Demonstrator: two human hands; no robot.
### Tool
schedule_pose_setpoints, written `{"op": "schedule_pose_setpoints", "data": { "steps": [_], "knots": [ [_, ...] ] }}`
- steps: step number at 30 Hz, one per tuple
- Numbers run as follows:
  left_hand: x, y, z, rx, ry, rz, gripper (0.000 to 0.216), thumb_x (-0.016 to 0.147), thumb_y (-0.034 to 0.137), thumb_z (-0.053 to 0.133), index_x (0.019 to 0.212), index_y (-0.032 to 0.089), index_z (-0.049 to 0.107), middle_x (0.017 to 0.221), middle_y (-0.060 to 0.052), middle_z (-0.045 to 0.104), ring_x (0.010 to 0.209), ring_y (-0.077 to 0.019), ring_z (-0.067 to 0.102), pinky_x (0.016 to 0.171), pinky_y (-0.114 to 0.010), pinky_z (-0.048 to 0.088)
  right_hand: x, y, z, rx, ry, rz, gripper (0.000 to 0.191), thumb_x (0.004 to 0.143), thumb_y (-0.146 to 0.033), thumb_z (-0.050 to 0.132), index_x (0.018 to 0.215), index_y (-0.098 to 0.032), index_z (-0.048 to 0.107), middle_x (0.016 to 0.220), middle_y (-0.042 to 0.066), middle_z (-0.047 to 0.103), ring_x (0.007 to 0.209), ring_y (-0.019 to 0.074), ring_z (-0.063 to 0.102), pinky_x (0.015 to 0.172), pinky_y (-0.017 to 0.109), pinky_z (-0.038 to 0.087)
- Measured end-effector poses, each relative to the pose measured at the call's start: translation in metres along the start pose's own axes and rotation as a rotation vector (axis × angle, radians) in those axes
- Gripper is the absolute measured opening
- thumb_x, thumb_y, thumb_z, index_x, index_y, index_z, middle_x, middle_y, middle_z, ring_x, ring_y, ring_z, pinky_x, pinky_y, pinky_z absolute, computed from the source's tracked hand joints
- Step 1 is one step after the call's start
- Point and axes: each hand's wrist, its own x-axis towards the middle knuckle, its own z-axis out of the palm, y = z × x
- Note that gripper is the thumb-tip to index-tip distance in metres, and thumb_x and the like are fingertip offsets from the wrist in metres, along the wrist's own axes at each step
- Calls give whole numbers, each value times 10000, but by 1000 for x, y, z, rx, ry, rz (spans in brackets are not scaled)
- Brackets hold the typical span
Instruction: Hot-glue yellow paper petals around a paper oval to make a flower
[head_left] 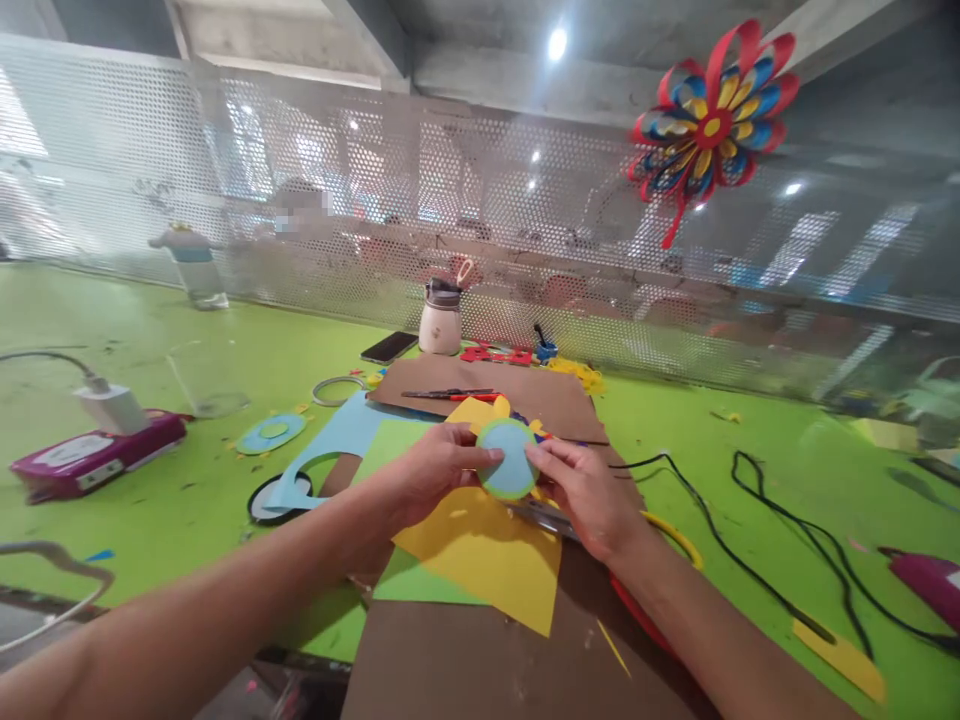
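Between my two hands is a round paper cutout (pixel 508 462), light blue with a green rim and yellow petal-like tabs around its edge. My left hand (pixel 442 465) pinches its left side, thumb on the blue face. On its right side my right hand (pixel 574 485) grips the edge between thumb and fingers. Beneath them lie a yellow paper sheet (pixel 495 560) and a green paper sheet (pixel 427 585) on brown cardboard (pixel 450 660). Scissors (pixel 551 518) lie partly hidden under my right hand.
A purple power strip (pixel 97 465) with a white charger (pixel 112 408), a blue paper ring (pixel 271 433) and a tape roll (pixel 279 498) lie left. A pale jug (pixel 440 320) and phone (pixel 389 347) stand behind. Black cable (pixel 720 545) runs right. A paper flower (pixel 714 128) hangs above.
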Motion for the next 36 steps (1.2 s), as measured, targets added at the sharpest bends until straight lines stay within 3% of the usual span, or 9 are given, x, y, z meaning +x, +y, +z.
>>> {"op": "schedule_pose_setpoints", "data": {
  "steps": [7, 10, 16, 24, 28, 31, 36],
  "knots": [
    [4, -5, -17, -28, 92, 40, 266, 616, 251, 779, 817, 109, 678, 847, -80, 676, 715, -144, 597, 619, -250, 430, 6, -4, -20, -292, 197, -177, 305, 744, -470, 662, 755, -167, 691, 724, 49, 660, 722, 189, 590, 675, 305, 467],
    [2, -4, -18, -35, 120, 44, 258, 578, 252, 802, 756, 117, 672, 773, -51, 659, 663, -126, 578, 604, -248, 419, 6, -4, -20, -249, 138, -126, 302, 758, -468, 652, 784, -170, 695, 775, 60, 670, 734, 186, 589, 685, 312, 476],
    [0, -8, -11, -43, 110, 70, 260, 547, 273, 812, 700, 140, 648, 699, -30, 642, 629, -137, 572, 624, -277, 426, -7, 0, 4, -128, -83, -4, 256, 771, -392, 671, 939, -200, 683, 849, 47, 671, 772, 175, 582, 709, 302, 479],
    [-1, -11, -8, -30, 109, 77, 225, 581, 257, 785, 646, 139, 605, 626, 15, 593, 584, -99, 532, 610, -248, 407, -6, 12, 2, -43, -8, 72, 234, 740, -384, 700, 757, -155, 656, 684, 13, 602, 666, 155, 549, 675, 318, 477],
    [-3, -8, -14, -105, -18, 72, 79, 642, 138, 651, 715, 109, 655, 718, -42, 635, 671, -131, 573, 676, -268, 440, -4, 13, -1, -13, 7, 77, 232, 733, -374, 710, 741, -150, 650, 673, 13, 586, 682, 157, 545, 672, 311, 470],
    [-4, -5, -19, -139, -131, 78, 276, 595, 60, 486, 781, 79, 689, 818, -102, 670, 774, -185, 607, 704, -296, 461, -4, 11, -1, 24, -9, 91, 211, 749, -354, 701, 770, -149, 654, 716, 23, 611, 675, 144, 538, 655, 298, 461],
    [-4, -2, -21, -134, -124, 49, 253, 593, 30, 466, 711, 88, 682, 748, -68, 653, 715, -164, 595, 702, -316, 481, -5, 5, 2, 59, -28, 119, 196, 743, -327, 711, 774, -140, 661, 720, 30, 627, 682, 145, 554, 635, 283, 455]
  ]
}}
